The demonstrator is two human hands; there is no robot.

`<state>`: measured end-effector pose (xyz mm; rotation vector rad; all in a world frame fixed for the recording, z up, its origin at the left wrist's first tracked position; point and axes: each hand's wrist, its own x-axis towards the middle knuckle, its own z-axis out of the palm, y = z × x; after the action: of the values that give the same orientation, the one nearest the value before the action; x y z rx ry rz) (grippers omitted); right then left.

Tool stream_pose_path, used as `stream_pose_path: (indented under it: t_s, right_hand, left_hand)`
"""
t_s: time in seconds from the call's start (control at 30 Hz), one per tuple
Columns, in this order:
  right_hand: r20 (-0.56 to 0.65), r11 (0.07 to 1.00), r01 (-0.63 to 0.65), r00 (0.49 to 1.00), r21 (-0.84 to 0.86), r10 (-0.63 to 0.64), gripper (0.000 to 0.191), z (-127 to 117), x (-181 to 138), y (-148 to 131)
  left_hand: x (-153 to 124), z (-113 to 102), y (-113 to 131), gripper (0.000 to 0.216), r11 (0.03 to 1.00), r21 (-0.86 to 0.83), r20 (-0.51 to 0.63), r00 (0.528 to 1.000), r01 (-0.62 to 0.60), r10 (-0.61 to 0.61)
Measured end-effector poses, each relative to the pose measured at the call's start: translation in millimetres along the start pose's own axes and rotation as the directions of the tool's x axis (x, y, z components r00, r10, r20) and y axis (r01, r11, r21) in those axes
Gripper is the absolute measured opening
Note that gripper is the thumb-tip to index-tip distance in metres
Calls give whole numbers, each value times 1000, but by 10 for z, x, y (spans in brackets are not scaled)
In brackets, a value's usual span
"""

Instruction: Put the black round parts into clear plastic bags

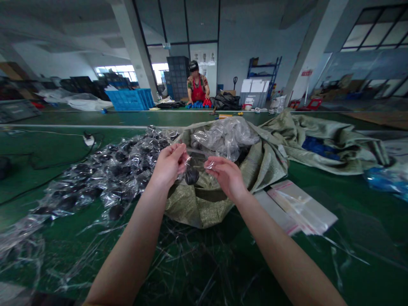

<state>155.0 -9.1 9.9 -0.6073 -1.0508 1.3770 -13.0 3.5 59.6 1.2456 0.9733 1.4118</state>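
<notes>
A clear plastic bag (196, 154) with a dark round object (191, 175) in it hangs between my two hands. My left hand (170, 165) is closed in a pinch on the bag's left upper edge. On the other side, my right hand (225, 173) pinches the bag's right edge between thumb and fingers. Right behind both hands stands an open olive woven sack (204, 206), with crumpled clear plastic (228, 136) in its mouth. To the left lies a heap of dark round objects in clear bags (127, 165).
Flat clear bags (302, 206) lie in a stack at right. Thin plastic strips (191, 255) litter the green table before me. Another woven sack (344, 127) lies at far right. Across the table, a person in a red apron (198, 90) handles blue and red items beside a blue crate (129, 100).
</notes>
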Motion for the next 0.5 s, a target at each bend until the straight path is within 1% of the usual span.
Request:
stream_pose_path:
  t_s: [0.1, 0.2, 0.27, 0.3, 0.33, 0.37, 0.4, 0.43, 0.47, 0.5]
  right_hand:
    - [-53, 998, 44, 998, -46, -46, 21, 8, 14, 51]
    - [-100, 989, 99, 989, -107, -110, 21, -1, 33, 74]
    - [-112, 977, 134, 982, -167, -154, 21, -14, 40, 56]
    - [-115, 966, 147, 978, -214, -174, 21, -20, 40, 39]
    - [-116, 950, 154, 975, -271, -191, 22, -25, 36, 17]
    - [-115, 929, 154, 972, -335, -203, 22, -28, 30, -5]
    - [-109, 904, 152, 971, -400, -212, 21, -28, 22, -28]
    - [-99, 875, 152, 970, -460, -220, 21, -26, 11, -48]
    - [-82, 845, 156, 970, -512, -229, 20, -22, -1, -65]
    - [-59, 813, 166, 969, -558, -238, 19, -18, -14, -79]
  left_hand:
    - [4, -15, 4, 26, 1000, -10, -2, 1000, -10, 10]
    - [31, -46, -18, 28, 999, 44, 15, 1000, -17, 16]
    - [56, -69, -50, 27, 986, 163, 11, 999, -36, 35]
    - [64, -77, -67, 26, 962, 264, -2, 998, -63, 66]
    - [64, -78, -82, 24, 917, 383, -24, 992, -108, 126]
    - [56, -72, -93, 22, 846, 507, -46, 975, -164, 216]
    - [38, -58, -100, 19, 752, 621, -51, 945, -223, 323]
    - [11, -35, -103, 17, 646, 708, -25, 904, -285, 426]
    - [-22, -6, -102, 15, 545, 761, 36, 862, -352, 506]
    - [-58, 26, -100, 15, 458, 782, 124, 825, -423, 551]
